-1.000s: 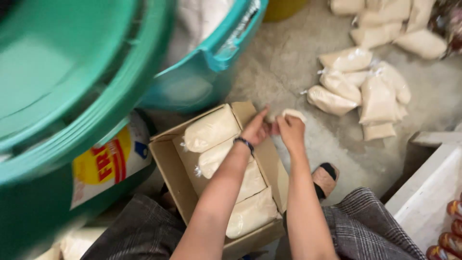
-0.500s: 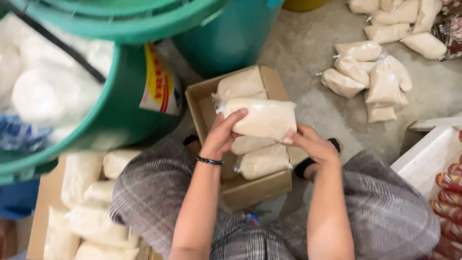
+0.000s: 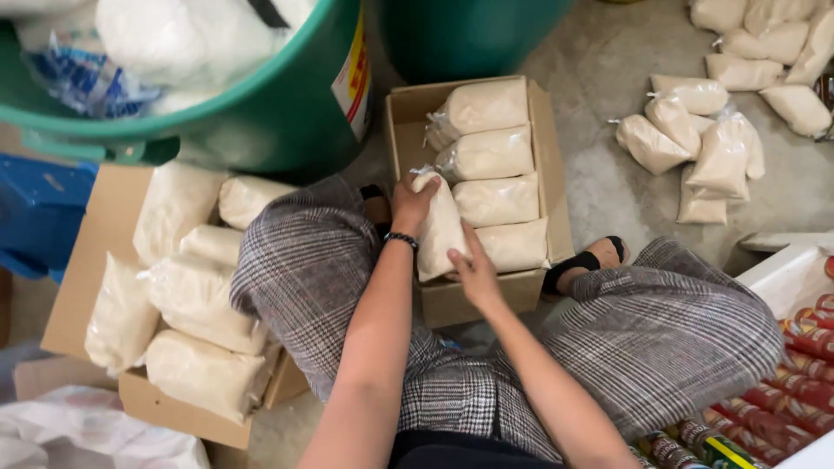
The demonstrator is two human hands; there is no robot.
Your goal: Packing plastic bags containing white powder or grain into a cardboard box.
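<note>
Your left hand (image 3: 410, 201) and right hand (image 3: 473, 269) clasp a white bag (image 3: 439, 227) upright at the cardboard box's (image 3: 546, 156) near-left edge; forced against adjacent bags (image 3: 495, 200), its thin film may split.

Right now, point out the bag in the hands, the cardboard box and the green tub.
bag (image 3: 439, 230), head view, its middle
cardboard box (image 3: 556, 165), head view, right wall
green tub (image 3: 287, 113), head view, outer side

Concrete floor (image 3: 599, 174) bears two cardboard boxes (image 3: 556, 174), loose bags (image 3: 695, 139).
</note>
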